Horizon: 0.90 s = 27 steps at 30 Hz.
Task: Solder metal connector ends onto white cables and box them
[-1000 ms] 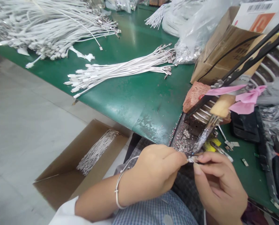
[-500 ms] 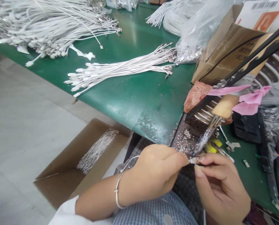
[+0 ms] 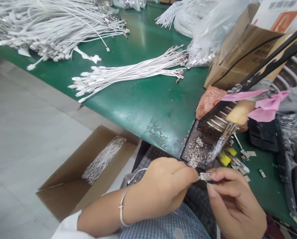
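Head view: left hand [image 3: 163,189] and right hand [image 3: 235,205] meet fingertip to fingertip over the lap, just below the table edge. Both are closed in a pinch on one small metal connector [image 3: 205,176], left thumb and forefinger on its left end, right thumb and forefinger on its right end. Its long axis runs roughly left-right, level. A thin white cable [image 3: 138,172] loops out behind the left hand. One silver bangle [image 3: 122,207] on the left wrist.

Just above the hands: one black tray [image 3: 188,146] holding metal scrap, and one wooden-handled iron [image 3: 239,113] with its tip pointing down-left into the tray. One pink ribbon [image 3: 265,108] is tied at the handle, with one reddish brick [image 3: 209,99] beside it.

The green table [image 3: 143,109] carries one tidy cable bundle [image 3: 128,73], its long axis left-right, one big loose pile [image 3: 51,30] far left and one more heap [image 3: 173,16] at the top centre.

A cardboard box [image 3: 238,56] on the table has dark print too blurred to read. The white label [image 3: 279,13] behind it shows a barcode and an orange mark, no legible text.

One open carton [image 3: 63,192] sits on the floor, with one cable bundle [image 3: 103,159] inside.
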Each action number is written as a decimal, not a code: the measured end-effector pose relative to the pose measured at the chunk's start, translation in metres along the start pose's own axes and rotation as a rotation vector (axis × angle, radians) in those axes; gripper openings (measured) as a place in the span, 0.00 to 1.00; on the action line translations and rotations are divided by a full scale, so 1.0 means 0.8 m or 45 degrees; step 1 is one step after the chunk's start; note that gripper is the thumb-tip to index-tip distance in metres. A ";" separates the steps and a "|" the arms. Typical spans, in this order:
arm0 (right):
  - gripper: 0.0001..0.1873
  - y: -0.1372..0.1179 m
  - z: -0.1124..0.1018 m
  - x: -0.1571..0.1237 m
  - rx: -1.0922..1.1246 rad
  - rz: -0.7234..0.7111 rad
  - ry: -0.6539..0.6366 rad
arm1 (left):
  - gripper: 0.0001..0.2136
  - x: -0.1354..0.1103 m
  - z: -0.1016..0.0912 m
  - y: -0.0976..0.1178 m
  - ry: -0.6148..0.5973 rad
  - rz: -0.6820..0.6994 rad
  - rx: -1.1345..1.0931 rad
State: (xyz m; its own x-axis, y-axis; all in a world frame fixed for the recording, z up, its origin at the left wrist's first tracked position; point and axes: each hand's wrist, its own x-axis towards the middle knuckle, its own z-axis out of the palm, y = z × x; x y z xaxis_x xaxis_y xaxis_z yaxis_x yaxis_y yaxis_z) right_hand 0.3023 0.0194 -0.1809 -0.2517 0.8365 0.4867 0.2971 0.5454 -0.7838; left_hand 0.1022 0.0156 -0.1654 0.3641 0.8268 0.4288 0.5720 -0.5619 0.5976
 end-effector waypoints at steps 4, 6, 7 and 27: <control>0.10 -0.001 -0.003 -0.007 0.081 0.094 -0.010 | 0.08 -0.002 0.002 0.001 0.009 0.005 -0.049; 0.10 0.000 -0.004 -0.010 0.083 0.102 -0.013 | 0.08 -0.003 0.003 0.002 0.016 0.002 -0.068; 0.10 0.000 -0.004 -0.010 0.082 0.106 -0.012 | 0.08 -0.004 0.003 0.002 0.022 0.003 -0.075; 0.09 0.012 0.005 0.006 0.021 0.097 0.048 | 0.10 0.008 0.011 -0.009 0.062 -0.097 -0.057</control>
State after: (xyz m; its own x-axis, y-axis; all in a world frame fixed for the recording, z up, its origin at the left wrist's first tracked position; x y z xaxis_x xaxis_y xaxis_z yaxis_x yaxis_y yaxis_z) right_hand 0.3004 0.0287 -0.1875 -0.1938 0.8771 0.4394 0.2990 0.4794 -0.8251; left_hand 0.1065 0.0254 -0.1729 0.2842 0.8655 0.4125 0.5631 -0.4989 0.6588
